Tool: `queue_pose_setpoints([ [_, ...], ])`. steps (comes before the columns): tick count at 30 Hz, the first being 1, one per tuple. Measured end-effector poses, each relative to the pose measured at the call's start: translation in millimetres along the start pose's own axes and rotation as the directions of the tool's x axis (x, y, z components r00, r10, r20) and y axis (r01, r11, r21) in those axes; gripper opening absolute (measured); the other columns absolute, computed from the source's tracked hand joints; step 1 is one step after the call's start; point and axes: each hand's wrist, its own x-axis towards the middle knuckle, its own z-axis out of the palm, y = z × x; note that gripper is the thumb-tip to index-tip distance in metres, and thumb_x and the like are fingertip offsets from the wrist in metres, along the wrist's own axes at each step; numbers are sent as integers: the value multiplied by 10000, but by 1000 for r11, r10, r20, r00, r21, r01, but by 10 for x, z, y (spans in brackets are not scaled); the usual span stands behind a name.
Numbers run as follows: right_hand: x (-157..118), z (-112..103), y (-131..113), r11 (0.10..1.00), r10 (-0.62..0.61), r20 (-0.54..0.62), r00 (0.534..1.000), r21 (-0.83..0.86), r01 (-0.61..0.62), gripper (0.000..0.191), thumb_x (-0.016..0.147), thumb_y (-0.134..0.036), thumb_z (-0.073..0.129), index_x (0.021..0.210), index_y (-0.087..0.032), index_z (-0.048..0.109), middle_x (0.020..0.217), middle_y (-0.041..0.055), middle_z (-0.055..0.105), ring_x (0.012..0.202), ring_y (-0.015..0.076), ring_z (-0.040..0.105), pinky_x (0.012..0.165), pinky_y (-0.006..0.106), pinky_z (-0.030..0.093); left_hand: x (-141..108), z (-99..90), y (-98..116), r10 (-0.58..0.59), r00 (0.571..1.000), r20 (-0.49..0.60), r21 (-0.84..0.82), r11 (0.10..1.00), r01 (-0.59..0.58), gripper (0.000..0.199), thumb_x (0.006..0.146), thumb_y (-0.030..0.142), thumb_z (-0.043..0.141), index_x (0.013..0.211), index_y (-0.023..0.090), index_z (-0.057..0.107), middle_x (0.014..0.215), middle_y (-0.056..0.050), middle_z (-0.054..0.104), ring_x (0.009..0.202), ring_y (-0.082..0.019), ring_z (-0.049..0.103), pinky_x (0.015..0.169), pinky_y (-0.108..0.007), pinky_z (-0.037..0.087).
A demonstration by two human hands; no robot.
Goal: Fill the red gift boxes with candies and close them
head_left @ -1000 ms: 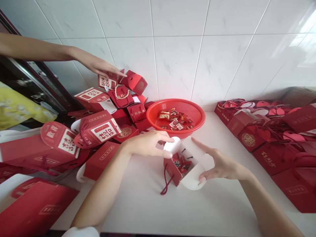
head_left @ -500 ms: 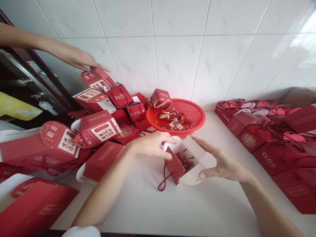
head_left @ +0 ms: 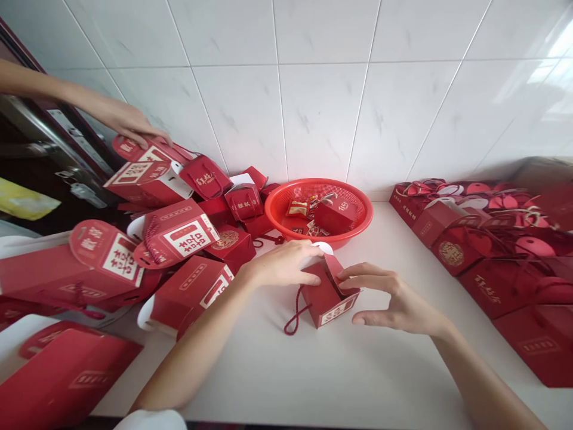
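A small red gift box stands on the white tabletop in front of me, its top flaps folded inward and its dark red cord handle hanging out at the left. My left hand grips its left and back side, thumb on the red panel. On the right, my right hand has its fingers against the upper flap, with the thumb held apart near the box's corner. Whatever lies inside the box is now mostly hidden. Just behind stands a red plastic basket with wrapped sweets and another red box in it.
Many red gift boxes are heaped on the left. Another person's hand touches a box at the back of that heap. Rows of red boxes with cords stand on the right. A tiled wall closes off the back.
The box's white flaps have been folded in over the sweets. A red box that hung above the basket now lies in it. The other person's hand and several back-left boxes moved left.
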Motion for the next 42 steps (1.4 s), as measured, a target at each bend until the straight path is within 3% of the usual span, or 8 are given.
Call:
queue_pose_setpoints([
  [12,50,106,26,998,-49,12,999,-28,49,212,899,-351,715,1050,-202,718,1132,111,689,1074,227,618,885,363,553,-2,41,54,-115,992,-57,31,993,117,397,786,332,754,1132,241,580,1246,-45,655,1143,-281,625,879,-332,474],
  [18,62,128,13,996,80,-79,994,49,-76,220,1002,-359,542,995,-230,720,1063,88,711,976,210,655,816,343,554,-10,43,75,-97,988,-119,-6,995,97,717,755,295,767,1390,279,434,1384,-75,596,1204,-308,609,871,-350,488],
  [24,57,175,79,975,223,-203,953,50,-217,222,926,-445,637,867,-237,686,1088,87,700,978,236,663,844,382,549,22,75,99,20,990,-141,-75,997,-31,230,888,388,643,1032,210,663,1021,-23,716,943,-213,661,784,-302,471],
  [28,77,258,166,952,303,-271,914,51,-301,243,857,-467,702,864,-234,633,1173,88,664,1142,276,623,947,427,524,-9,107,188,29,999,-44,-74,997,-32,461,968,583,460,924,205,720,948,-41,646,842,-192,630,736,-304,453],
  [32,101,291,250,941,338,-298,893,93,-325,299,855,-503,676,973,-236,611,1195,90,661,1175,279,608,1000,465,498,-50,192,260,-87,995,46,-25,996,89,414,870,586,616,1074,232,687,1060,-54,614,879,-218,630,728,-313,457],
  [36,114,217,321,902,407,-186,894,233,-362,424,932,-594,518,1132,-237,630,1145,89,687,1103,257,641,954,423,525,-18,240,220,-37,997,69,-80,996,42,390,841,463,689,1160,244,651,1174,-56,632,1032,-243,631,828,-317,470],
  [39,114,177,377,860,463,-48,885,265,-435,517,951,-664,424,915,-212,672,865,60,697,864,228,654,777,362,547,5,222,137,-30,996,87,-108,993,40,497,830,524,694,1262,289,629,1272,-57,625,1127,-263,618,908,-334,468],
  [42,115,185,435,862,491,-62,869,178,-474,601,920,-720,423,700,-194,612,669,21,613,629,169,542,620,320,480,-12,194,83,-92,991,96,-77,992,99,607,869,592,614,1418,349,527,1336,-73,618,1265,-309,556,994,-388,443],
])
